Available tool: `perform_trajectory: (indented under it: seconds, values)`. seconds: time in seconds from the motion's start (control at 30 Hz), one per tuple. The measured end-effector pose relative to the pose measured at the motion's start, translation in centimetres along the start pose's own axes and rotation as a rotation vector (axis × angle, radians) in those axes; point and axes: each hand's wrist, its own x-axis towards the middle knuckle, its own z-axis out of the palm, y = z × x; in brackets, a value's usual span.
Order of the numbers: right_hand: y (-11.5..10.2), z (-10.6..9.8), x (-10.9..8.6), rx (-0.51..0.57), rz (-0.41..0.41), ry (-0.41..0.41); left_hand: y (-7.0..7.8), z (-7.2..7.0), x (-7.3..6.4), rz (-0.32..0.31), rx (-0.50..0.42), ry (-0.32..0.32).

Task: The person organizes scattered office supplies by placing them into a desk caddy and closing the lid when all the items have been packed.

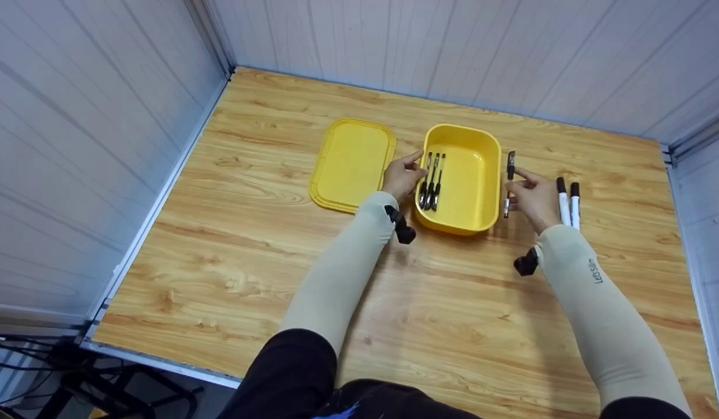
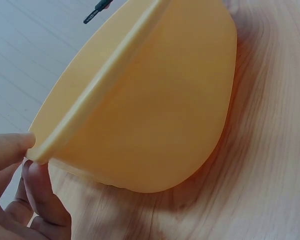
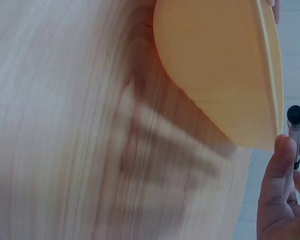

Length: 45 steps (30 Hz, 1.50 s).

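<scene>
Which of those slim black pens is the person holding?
The pen pinched in the right hand, outside the yellow box; the other three pens are inside it.

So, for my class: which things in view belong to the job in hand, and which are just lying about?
In the job:
yellow box, rim pinched by the left hand
black-capped pen, held by the right hand
three pens inside the box

Probably just lying about:
yellow lid, held by neither hand
two white markers beside the right hand
</scene>
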Motion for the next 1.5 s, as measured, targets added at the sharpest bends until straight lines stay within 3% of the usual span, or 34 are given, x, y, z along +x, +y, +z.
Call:
perform_trajectory:
  seconds: [0.3, 0.8, 1.03, 1.23, 1.5]
  values:
    - [-0.2, 0.8, 0.0, -0.002, 0.008, 0.001, -0.1, -0.1, 0.1, -0.017, -0.021, -0.015]
    - [-1.1, 2.0, 0.5, -0.06, 0.037, -0.013, -0.1, -0.1, 0.0, -0.003, 0.043, -0.006]
    - [-1.1, 2.5, 0.5, -0.067, -0.014, 0.006, -0.1, -0.2, 0.0, 0.005, 0.064, 0.002]
    - [-1.5, 2.7, 0.3, -0.09, -0.019, -0.002, -0.2, -0.2, 0.1, -0.003, 0.032, 0.003]
    - [-1.9, 3.5, 0.5, -0.078, -0.017, -0.017, -0.1, -0.2, 0.1, 0.012, 0.055, 0.003]
